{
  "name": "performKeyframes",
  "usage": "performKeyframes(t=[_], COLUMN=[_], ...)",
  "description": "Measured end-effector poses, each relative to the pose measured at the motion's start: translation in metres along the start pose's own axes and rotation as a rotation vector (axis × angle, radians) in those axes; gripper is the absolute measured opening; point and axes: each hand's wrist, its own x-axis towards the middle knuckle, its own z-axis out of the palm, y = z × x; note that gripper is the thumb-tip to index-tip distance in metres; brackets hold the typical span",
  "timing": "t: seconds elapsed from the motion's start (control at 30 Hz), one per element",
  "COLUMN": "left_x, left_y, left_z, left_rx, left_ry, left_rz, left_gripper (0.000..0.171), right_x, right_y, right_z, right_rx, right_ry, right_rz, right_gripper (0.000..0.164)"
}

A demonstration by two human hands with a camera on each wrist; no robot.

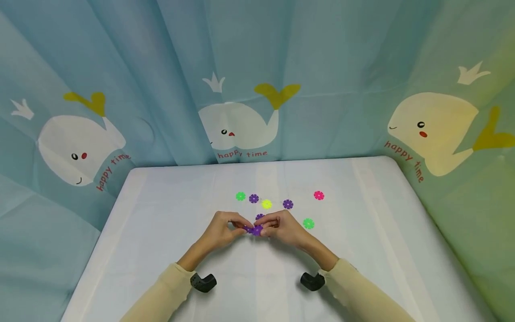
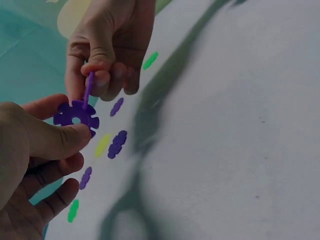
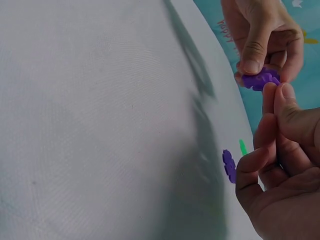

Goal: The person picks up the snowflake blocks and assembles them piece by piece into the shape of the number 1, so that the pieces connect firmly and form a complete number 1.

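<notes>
Two hands (image 1: 222,229) (image 1: 283,227), two pinched purple discs (image 2: 84,114) (image 2: 88,90)

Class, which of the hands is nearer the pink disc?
Right. In the head view, the right hand is below-left of the pink disc; the left hand is farther left.

sleeves (image 1: 162,293): pale cream | wrist devices (image 1: 204,283): black, bent | left hand (image 1: 221,230), right hand (image 1: 284,227): bare

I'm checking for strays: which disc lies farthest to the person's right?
The pink disc, slightly further right than the green disc beside the right hand. It is the only pink one; the other discs are green, purple or yellow.
</notes>
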Motion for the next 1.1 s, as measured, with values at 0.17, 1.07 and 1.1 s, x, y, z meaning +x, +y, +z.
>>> performKeyframes(t=[0.17,1.07,1.1], left_x=[-0.003,0.0,0.0], left_y=[-0.001,-0.001,-0.001], left_z=[0.002,0.007,0.007], left_rx=[-0.019,-0.054,-0.056], left_ry=[0.012,0.089,0.088], left_rz=[-0.03,-0.076,-0.071], left_gripper=[0.023,0.019,0.018], right_x=[-0.001,-0.005,-0.005], right_y=[-0.003,0.007,0.008], right_z=[0.002,0.001,0.001], right_rx=[-0.001,0.051,0.047], right_ry=[0.022,0.108,0.117], right_rz=[0.024,0.023,0.026], right_gripper=[0.024,0.028,0.028])
